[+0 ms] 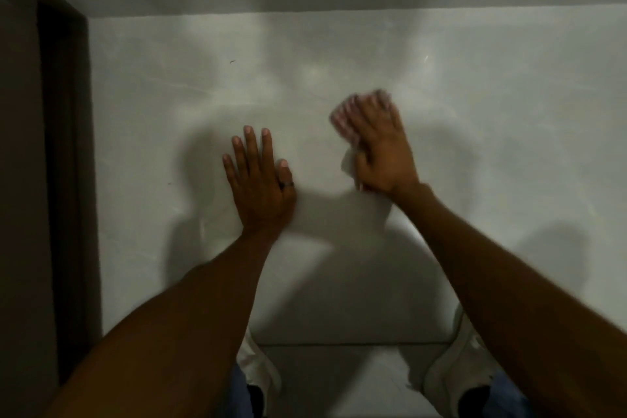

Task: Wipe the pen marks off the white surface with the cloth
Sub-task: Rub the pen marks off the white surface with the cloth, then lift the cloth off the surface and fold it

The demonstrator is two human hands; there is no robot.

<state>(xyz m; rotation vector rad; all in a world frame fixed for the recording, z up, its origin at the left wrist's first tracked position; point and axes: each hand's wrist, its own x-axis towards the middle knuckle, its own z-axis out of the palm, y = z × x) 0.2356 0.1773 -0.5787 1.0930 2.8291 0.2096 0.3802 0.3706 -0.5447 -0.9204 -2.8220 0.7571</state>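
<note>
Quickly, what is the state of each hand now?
Left hand: open, flat on the white surface.
Right hand: pressing the cloth on it.

A single head-worn wide-angle camera looks forward and steeply down along both bare forearms at the white surface [339,54], close enough that it fills most of the frame. White shoes [454,380] show at the bottom edge.

Pinkish cloth [346,119] – blurred – pressed against white surface [339,61].

white surface [210,105]: smooth, faint sheen | cloth [344,120]: soft fabric, pink-white | door frame [64,146]: dark, matt
</note>
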